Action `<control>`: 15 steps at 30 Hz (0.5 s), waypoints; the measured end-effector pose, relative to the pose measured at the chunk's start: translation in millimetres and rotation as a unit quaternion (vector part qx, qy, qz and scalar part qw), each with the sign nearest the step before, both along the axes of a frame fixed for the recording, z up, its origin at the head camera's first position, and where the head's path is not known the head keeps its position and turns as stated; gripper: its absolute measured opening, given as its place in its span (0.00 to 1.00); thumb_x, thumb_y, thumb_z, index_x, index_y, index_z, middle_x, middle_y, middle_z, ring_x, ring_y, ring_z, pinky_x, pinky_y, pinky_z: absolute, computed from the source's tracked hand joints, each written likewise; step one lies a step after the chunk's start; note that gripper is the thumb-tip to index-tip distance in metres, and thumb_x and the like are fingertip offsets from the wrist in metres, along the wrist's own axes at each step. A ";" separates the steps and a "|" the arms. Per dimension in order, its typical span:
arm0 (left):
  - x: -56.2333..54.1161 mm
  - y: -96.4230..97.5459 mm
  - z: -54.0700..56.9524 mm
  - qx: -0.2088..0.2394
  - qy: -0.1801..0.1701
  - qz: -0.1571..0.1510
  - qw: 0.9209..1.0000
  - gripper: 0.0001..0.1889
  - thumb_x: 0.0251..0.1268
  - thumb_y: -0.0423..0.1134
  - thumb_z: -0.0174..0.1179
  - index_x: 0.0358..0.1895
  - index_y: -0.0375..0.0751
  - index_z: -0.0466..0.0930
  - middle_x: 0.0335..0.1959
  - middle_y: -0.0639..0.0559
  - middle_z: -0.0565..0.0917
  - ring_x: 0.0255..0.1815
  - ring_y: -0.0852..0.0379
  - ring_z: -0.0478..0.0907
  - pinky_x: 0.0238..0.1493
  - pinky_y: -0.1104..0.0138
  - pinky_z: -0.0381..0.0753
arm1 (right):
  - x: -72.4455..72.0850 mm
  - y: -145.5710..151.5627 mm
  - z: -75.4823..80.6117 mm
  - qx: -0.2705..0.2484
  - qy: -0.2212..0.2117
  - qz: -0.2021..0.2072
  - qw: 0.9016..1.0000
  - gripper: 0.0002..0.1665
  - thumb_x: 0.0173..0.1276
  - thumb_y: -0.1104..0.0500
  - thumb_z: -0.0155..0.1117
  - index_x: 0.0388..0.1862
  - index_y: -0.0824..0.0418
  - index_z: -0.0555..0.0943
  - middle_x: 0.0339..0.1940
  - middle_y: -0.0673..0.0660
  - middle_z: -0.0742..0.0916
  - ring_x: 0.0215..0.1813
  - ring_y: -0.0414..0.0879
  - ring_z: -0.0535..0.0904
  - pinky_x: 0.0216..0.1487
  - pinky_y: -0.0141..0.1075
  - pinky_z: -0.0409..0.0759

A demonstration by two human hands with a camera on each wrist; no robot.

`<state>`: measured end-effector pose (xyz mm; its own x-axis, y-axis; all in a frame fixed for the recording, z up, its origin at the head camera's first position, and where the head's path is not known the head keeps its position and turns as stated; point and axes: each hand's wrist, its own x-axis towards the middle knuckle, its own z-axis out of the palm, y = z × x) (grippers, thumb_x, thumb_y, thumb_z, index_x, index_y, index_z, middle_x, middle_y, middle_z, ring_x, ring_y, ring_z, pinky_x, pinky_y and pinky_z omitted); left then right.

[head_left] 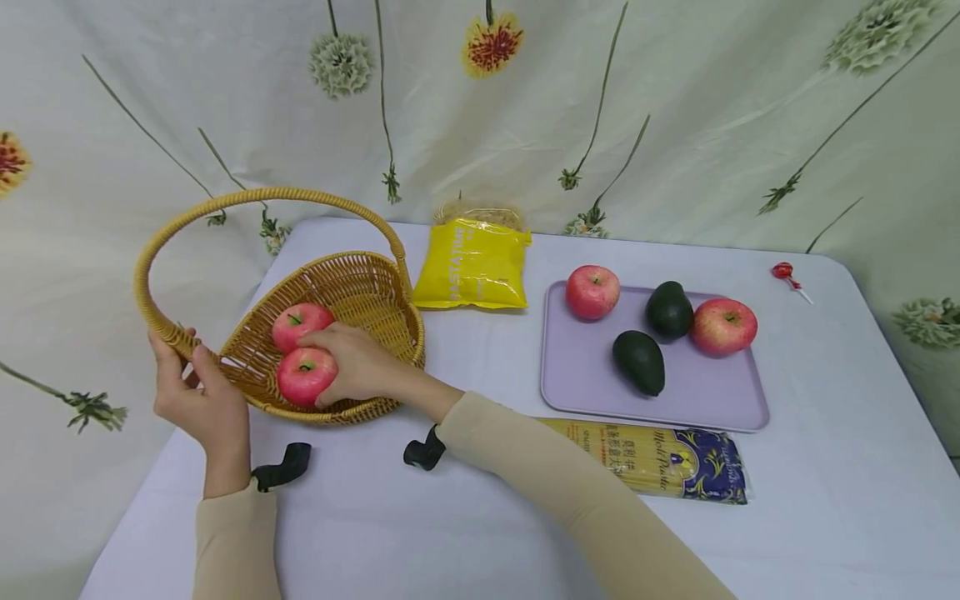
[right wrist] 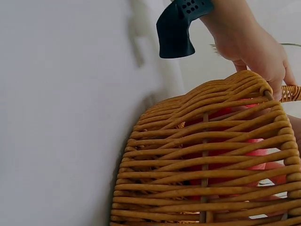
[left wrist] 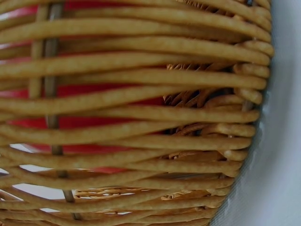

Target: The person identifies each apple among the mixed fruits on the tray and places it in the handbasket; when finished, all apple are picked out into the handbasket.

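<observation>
A wicker basket [head_left: 367, 312] with a tall arched handle stands at the left of the table. My left hand [head_left: 198, 396] grips the left end of that handle, its thumb and fingers around it. Inside the basket, my right hand [head_left: 352, 362] holds the nearer red apple [head_left: 303, 379]. A second red apple [head_left: 292, 323] lies right behind it, against the fingers. The left wrist view is filled by woven wicker [left wrist: 141, 115], with red showing through the gaps. In the right wrist view, the basket wall [right wrist: 164, 165] hides most of the right hand.
A lilac tray [head_left: 577, 383] at the right carries two apples [head_left: 592, 292] and two avocados [head_left: 639, 362]. A yellow pasta bag [head_left: 480, 267] stands behind, beside the basket. A spaghetti packet [head_left: 652, 458] lies before the tray, partly under the right sleeve. A red lollipop [head_left: 783, 272] lies far right.
</observation>
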<state>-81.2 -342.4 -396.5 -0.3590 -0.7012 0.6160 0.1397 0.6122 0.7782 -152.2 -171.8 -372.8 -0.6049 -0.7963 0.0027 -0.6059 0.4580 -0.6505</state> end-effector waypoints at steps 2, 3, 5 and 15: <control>-0.4 0.5 0.6 0.006 0.001 0.002 1.000 0.22 0.73 0.37 0.50 0.68 0.57 0.70 0.51 0.48 0.85 0.52 0.62 0.80 0.43 0.79 0.75 | -0.4 -0.5 -0.7 0.006 0.002 0.001 1.000 0.49 0.51 0.50 0.80 0.72 0.49 0.69 0.67 0.46 0.74 0.66 0.38 0.67 0.62 0.29 0.67; -0.5 0.4 0.3 0.009 0.003 0.002 1.000 0.22 0.73 0.37 0.50 0.67 0.58 0.71 0.51 0.48 0.85 0.51 0.62 0.80 0.43 0.79 0.75 | -0.4 -0.8 -0.8 0.011 0.002 0.003 1.000 0.49 0.51 0.50 0.80 0.72 0.49 0.69 0.67 0.46 0.74 0.66 0.38 0.67 0.61 0.28 0.68; -0.7 -0.2 -0.4 0.009 0.003 0.004 1.000 0.22 0.73 0.37 0.50 0.67 0.58 0.71 0.51 0.48 0.85 0.51 0.61 0.80 0.43 0.79 0.75 | -0.3 -1.7 -1.5 0.020 0.003 0.006 1.000 0.48 0.52 0.50 0.79 0.72 0.49 0.69 0.67 0.46 0.74 0.65 0.38 0.67 0.60 0.28 0.69; -1.5 2.0 0.7 0.028 -0.001 0.009 1.000 0.22 0.72 0.36 0.50 0.68 0.54 0.71 0.51 0.50 0.85 0.50 0.66 0.80 0.43 0.79 0.74 | 2.2 -0.1 -2.0 0.035 -0.001 0.005 0.999 0.44 0.55 0.49 0.76 0.71 0.50 0.70 0.61 0.46 0.78 0.62 0.37 0.68 0.55 0.25 0.69</control>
<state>-82.8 -340.4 -395.8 -0.3471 -0.7412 0.5746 0.1262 0.5702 0.8118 -150.0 -171.9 -374.8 -0.5963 -0.8010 -0.0540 -0.6095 0.4955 -0.6188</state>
